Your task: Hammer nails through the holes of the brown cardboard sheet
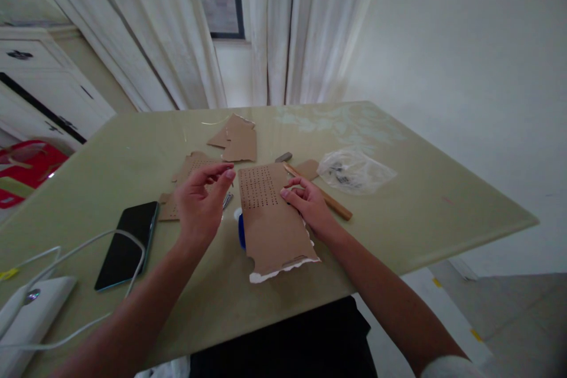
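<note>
Loose at eight o'clock from the card [275, 227], a white box [48, 310] lies nearest, with a cord [117, 231] looping across the phone [124, 251] at nine. At six the table [434, 212] ends not far past the card's torn end, so I'd keep work from drifting that way.

The card sits mid-table between the hands, a blue thing [241, 231] peeping from beneath at nine. The left hand [200, 204], at ten, pinches a small bit [232, 183] too little to name. The right hand [306, 201] lies over the edge at two, thumb and forefinger narrow; I can't tell whether its lower fingers clasp the card. To work well, I'd steady the card beside the holes and keep that pinch upright.

Beyond, a stick [339, 205] and bag [354, 171] crowd two, scraps [241, 144] eleven. Three o'clock offers the most elbow room.
</note>
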Demonstrator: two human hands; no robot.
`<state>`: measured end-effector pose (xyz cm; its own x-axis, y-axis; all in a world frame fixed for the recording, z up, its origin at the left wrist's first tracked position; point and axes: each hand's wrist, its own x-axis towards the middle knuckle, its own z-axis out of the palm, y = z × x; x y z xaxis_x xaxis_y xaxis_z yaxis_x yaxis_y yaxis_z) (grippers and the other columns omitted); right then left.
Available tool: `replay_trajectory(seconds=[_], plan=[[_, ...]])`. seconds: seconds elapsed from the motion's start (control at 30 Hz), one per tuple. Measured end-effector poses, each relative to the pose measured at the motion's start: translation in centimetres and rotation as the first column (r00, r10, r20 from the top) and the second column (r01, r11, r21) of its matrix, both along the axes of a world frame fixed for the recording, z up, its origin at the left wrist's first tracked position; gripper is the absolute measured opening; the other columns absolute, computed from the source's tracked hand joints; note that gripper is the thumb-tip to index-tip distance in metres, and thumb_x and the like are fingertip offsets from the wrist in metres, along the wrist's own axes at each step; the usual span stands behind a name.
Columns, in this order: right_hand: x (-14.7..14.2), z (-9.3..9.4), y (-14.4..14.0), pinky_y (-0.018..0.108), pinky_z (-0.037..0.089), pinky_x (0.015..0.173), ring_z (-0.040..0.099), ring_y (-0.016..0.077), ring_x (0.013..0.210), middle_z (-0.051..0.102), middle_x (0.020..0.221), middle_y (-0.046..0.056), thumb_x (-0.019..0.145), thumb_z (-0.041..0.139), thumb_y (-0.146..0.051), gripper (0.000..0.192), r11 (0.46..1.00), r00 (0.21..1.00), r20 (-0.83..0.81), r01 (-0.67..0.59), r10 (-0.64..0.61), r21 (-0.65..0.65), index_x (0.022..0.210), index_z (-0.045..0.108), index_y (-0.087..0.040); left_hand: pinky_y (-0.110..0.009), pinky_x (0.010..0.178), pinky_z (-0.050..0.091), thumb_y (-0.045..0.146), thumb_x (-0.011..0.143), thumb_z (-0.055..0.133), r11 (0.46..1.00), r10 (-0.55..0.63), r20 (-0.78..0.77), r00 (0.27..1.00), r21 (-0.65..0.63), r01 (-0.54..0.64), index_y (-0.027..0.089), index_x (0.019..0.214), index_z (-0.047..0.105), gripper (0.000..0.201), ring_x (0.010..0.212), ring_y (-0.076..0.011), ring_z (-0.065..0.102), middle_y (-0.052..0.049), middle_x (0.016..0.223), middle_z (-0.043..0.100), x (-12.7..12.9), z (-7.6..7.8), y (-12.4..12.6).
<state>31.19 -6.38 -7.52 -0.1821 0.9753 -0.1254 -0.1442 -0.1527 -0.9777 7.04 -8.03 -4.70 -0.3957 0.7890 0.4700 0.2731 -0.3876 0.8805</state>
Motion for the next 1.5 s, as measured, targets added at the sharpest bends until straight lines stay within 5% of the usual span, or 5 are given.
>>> replay_trajectory(seconds=[0.2,0.33,0.5,0.83,1.5], plan=[[0.6,0.5,0.4,0.025,0.026,0.051,0.041,0.0106,0.053,0.055,0.062,-0.008,0.075,0.089,-0.075,0.06,0.999,0.996,0.073,0.048,-0.047,-0.015,0.096,0.066,-0.023,-0.029,0.071,0.057,0.045,0.094,0.087,0.998,0.069,-0.029,0.997,-0.004,-0.07,0.024,0.096,0.085,0.021,0.076,-0.0164,0.072,-0.001,0.086,0.082,-1.2,-2.7,-1.8],[1.1,0.6,0.7,0.027,0.023,0.051,0.036,0.0105,0.053,0.049,0.061,-0.008,0.08,0.086,-0.074,0.056,0.995,0.99,0.102,0.097,-0.096,-0.004,0.099,0.068,-0.024,-0.029,0.073,0.059,0.04,0.1,0.083,0.995,-0.07,-0.111,0.991,0.066,0.078,0.025,0.093,0.082,0.017,0.078,-0.0161,0.074,0.0,0.085,0.081,-0.8,-1.9,-2.8],[1.2,0.7,0.4,0.028,0.03,0.054,0.047,0.0125,0.06,0.06,0.072,-0.004,0.078,0.09,-0.071,0.057,0.998,0.992,0.118,-0.041,0.045,-0.039,0.1,0.068,-0.023,-0.028,0.074,0.055,0.03,0.103,0.081,0.978,-0.164,-0.219,0.962,0.095,0.188,0.025,0.097,0.081,0.008,0.079,-0.0143,0.071,0.001,0.086,0.08,-0.8,-1.5,-2.8],[1.4,0.3,0.2,0.028,0.038,0.064,0.05,0.0123,0.069,0.055,0.076,-0.008,0.065,0.106,-0.047,0.062,0.992,0.988,0.094,-0.119,0.122,-0.032,0.105,0.064,-0.025,-0.03,0.075,0.055,0.029,0.105,0.077,0.965,-0.224,-0.33,0.917,0.054,0.255,0.025,0.095,0.081,0.012,0.079,-0.0153,0.071,0.001,0.086,0.08,-1.1,-1.2,-2.7],[1.4,0.4,0.0,0.025,0.037,0.061,0.046,0.0108,0.068,0.051,0.076,-0.009,0.071,0.104,-0.043,0.062,0.99,0.986,0.085,-0.142,0.14,0.013,0.11,0.06,-0.025,-0.027,0.075,0.055,0.018,0.104,0.076,0.945,-0.278,-0.412,0.868,0.045,0.325,0.025,0.097,0.078,0.01,0.077,-0.0136,0.071,0.003,0.085,0.079,-1.2,-0.8,-2.4]])
